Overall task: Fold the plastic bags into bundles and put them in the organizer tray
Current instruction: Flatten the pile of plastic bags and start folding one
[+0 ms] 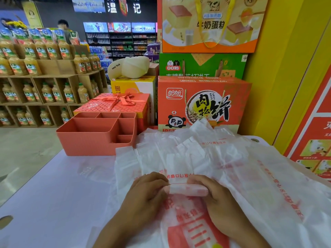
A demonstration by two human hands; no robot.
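Landmark: coral plastic organizer tray (93, 142) with several compartments, standing on the white counter (53, 194)
Bag in hand: translucent white plastic bag with red print (188, 189), its end rolled into a short tight tube, lying right of the tray and nearer the person
Left hand (148, 190): fingers (155, 177) curled over the tube's left end, pinching it
Right hand (215, 199): fingers (198, 179) curled round the tube's right end, gripping it
Loose bags: a crumpled heap of white plastic bags (197, 151) just right of the tray, spreading further right
Done so far: no bundle shows in the tray's visible compartments; I judge the first roll is only partly made
Left to do: finish this roll, set it in the tray, then fold the heap
Readable writing: "P&P" on the orange carton (202, 102) behind and right of the tray, with 肉松饼; "New York" on the cream cap (116, 68) behind the tray; the bags' red print is too blurred to read
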